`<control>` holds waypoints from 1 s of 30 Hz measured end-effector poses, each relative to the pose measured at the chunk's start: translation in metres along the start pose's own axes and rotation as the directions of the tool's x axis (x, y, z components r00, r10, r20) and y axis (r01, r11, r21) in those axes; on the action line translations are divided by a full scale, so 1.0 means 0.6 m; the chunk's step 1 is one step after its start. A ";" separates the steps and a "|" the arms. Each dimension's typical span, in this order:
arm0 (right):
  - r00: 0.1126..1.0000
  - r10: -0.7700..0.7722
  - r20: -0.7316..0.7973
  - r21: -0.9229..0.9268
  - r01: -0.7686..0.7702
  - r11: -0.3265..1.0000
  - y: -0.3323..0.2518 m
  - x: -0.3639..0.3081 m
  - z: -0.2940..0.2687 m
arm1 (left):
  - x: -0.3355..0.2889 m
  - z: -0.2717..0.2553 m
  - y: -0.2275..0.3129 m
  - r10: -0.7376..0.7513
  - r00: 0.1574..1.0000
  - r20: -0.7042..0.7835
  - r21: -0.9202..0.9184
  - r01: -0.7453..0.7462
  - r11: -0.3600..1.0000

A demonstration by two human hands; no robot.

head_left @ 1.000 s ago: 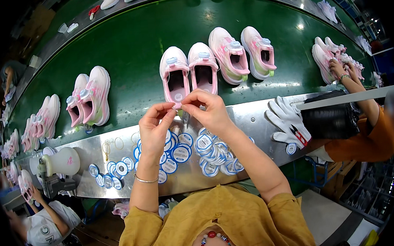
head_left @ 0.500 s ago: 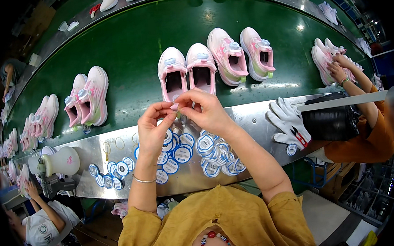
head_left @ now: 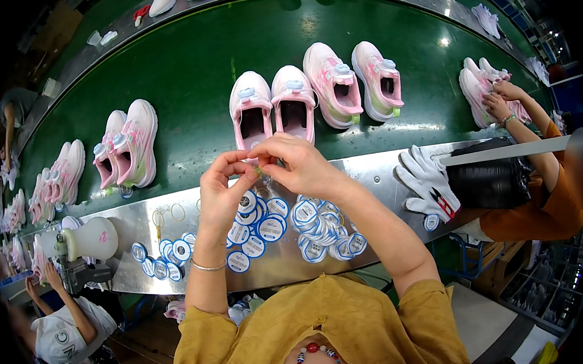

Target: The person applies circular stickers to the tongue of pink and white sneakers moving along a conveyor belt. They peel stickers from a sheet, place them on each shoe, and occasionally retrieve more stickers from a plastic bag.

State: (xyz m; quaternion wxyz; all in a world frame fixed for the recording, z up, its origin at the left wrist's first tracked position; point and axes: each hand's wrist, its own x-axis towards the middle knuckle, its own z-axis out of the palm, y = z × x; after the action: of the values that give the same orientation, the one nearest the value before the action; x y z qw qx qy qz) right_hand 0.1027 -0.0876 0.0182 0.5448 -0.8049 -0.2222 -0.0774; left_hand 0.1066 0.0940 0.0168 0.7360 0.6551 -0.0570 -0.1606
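Observation:
My left hand [head_left: 223, 185] and my right hand [head_left: 298, 163] meet fingertip to fingertip above the metal ledge [head_left: 371, 177], pinching a small thin item between them that is too small to tell. Just beyond the fingers stands a pair of pink and white shoes [head_left: 272, 106] on the green conveyor belt [head_left: 191, 61]. Below my hands lie several round blue and white tags [head_left: 267, 227] scattered on the ledge.
A second pink pair [head_left: 353, 81] sits to the right and another pair [head_left: 129, 144] to the left. White gloves [head_left: 430, 180] lie by a black bag [head_left: 491, 180]. A co-worker's hands [head_left: 503, 99] handle shoes at right. Another person [head_left: 63, 326] and a white tool [head_left: 85, 240] are at left.
My two hands have shifted slightly while staying together at the fingertips. The shoes on the belt have drifted a little to the left.

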 end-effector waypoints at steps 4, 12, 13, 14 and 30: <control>0.984 0.177 -0.030 0.185 -0.168 0.968 -0.012 -0.007 0.008 | -0.001 0.003 -0.004 -0.027 0.999 -0.024 -0.030 0.027 0.999; 0.973 0.222 -0.065 0.288 -0.195 0.938 0.000 -0.011 0.019 | -0.004 0.010 -0.017 0.163 0.983 -0.082 0.249 -0.138 0.959; 0.973 0.217 -0.074 0.269 -0.190 0.944 0.001 -0.015 0.018 | -0.011 0.017 -0.012 0.279 0.957 -0.073 0.422 -0.224 0.878; 0.974 0.212 -0.085 0.250 -0.185 0.951 0.004 -0.021 0.015 | -0.014 0.024 -0.008 0.391 0.919 -0.042 0.579 -0.297 0.760; 0.966 0.049 -0.252 -0.781 -0.234 0.579 0.144 -0.087 -0.205 | 0.231 0.180 -0.056 0.588 0.790 0.175 0.944 -0.304 0.127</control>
State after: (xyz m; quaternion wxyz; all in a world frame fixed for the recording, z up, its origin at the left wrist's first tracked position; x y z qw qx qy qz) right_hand 0.1088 -0.2403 -0.0251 0.1459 -0.9665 -0.0412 -0.2071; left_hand 0.1998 -0.0545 -0.0193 0.2150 0.9206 -0.2450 0.2150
